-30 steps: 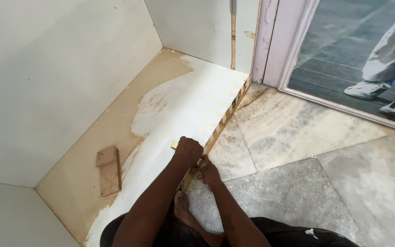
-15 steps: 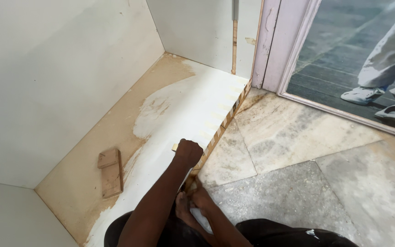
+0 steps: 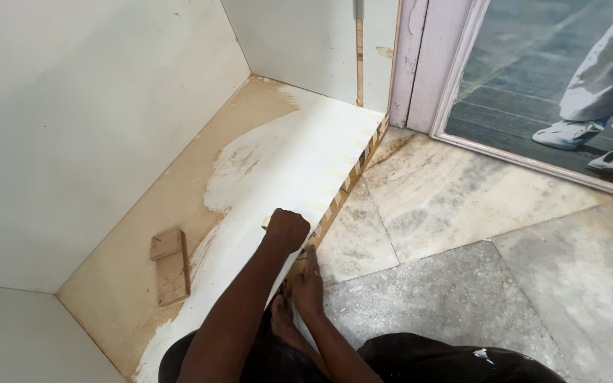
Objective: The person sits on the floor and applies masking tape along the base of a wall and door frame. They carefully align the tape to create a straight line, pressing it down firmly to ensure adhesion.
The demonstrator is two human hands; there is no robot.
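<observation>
White panel walls (image 3: 94, 120) meet a mottled grey stone floor (image 3: 462, 234) beside a pale door frame (image 3: 431, 64).

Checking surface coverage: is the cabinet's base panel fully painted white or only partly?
Partly: the base panel is white near its front edge, bare brown along the back wall.

Soft, even daylight comes from the doorway (image 3: 548, 92) at upper right; shadows are faint, the white panels (image 3: 72, 128) stay bright without glare, focus slightly soft.
</observation>
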